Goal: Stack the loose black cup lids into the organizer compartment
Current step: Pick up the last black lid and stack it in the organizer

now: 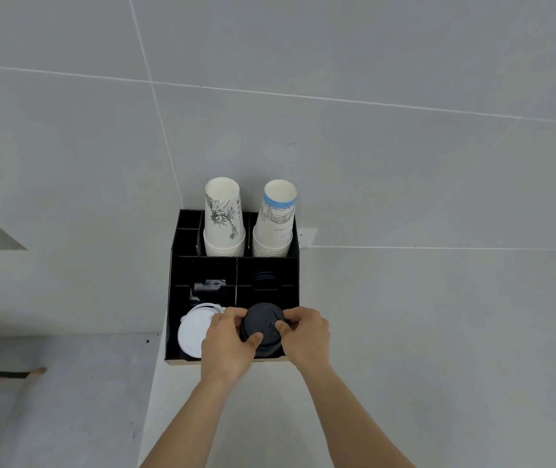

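Note:
A stack of black cup lids [263,324] is held between both hands over the front right compartment of the black organizer [170,288]. My left hand [226,342] grips the stack's left side, thumb on the front rim. My right hand [305,336] grips the right side, thumb on the top lid. The stack's lower part is hidden by my hands. More black lids [266,278] lie in the middle right compartment.
White lids [193,332] fill the front left compartment. Two stacks of upside-down paper cups [224,221] [275,221] stand in the rear compartments. The organizer sits on a pale counter against a grey tiled wall, near the counter's left edge [150,400].

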Tool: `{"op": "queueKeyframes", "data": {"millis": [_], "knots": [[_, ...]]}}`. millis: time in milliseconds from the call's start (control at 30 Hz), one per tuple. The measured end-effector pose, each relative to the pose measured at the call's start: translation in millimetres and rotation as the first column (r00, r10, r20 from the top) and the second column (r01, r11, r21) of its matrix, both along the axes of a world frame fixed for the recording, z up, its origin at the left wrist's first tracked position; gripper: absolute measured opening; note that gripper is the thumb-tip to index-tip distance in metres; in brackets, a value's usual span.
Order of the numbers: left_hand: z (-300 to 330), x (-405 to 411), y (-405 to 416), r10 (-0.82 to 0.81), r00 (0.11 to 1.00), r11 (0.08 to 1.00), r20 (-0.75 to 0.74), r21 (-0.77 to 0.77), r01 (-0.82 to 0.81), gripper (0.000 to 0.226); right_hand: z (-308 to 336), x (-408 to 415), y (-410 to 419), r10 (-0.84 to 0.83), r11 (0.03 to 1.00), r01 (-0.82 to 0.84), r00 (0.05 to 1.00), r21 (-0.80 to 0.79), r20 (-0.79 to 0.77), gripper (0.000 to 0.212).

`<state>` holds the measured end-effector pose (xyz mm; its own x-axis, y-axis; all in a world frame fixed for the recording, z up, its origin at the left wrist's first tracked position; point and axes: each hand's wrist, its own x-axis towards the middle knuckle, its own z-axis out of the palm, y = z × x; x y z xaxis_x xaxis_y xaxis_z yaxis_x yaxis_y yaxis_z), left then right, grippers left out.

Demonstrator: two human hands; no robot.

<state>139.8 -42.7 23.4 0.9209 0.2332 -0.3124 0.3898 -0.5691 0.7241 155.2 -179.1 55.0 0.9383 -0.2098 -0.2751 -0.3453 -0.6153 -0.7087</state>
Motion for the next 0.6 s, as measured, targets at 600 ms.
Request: {"op": "queueKeyframes", "data": {"millis": [600], "knots": [[-2, -20, -3, -0.042, 0.991, 0.995, 0.128, 0.1, 0.03, 0.052, -21, -17, 1, -0.036, 0.999, 0.038, 0.986, -0.007, 0.165, 0.015]]}}
